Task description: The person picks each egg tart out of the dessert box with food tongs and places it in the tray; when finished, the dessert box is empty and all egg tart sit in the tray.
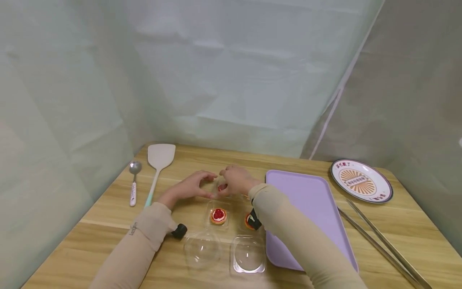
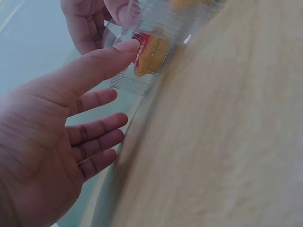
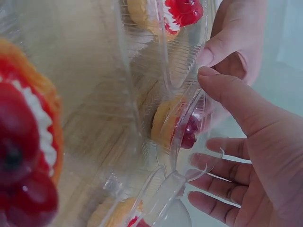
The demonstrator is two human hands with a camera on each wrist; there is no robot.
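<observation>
Fruit tart (image 2: 154, 56) sits in a clear plastic box (image 2: 128, 85) w/ ribbed sides, on the tabletop (image 1: 108, 228) btwn both hands. Looks-wise: golden crust, bit of white, glossy red top. Left hand (image 1: 190, 186) has its fingers apart, thumb tip on the plastic by the tart. Right hand (image 1: 236, 180) has thumb & fingers apart too, not clamped on anything afaict, thumb at the plastic edge. Head view only gives a red bit of it, rest's behind the right hand. Another tart (image 1: 248, 222) is half covered by a black wrist gadget (image 1: 254, 219). Right wrist view: clear edges overlap, so can't tell box from lid tbh.
</observation>
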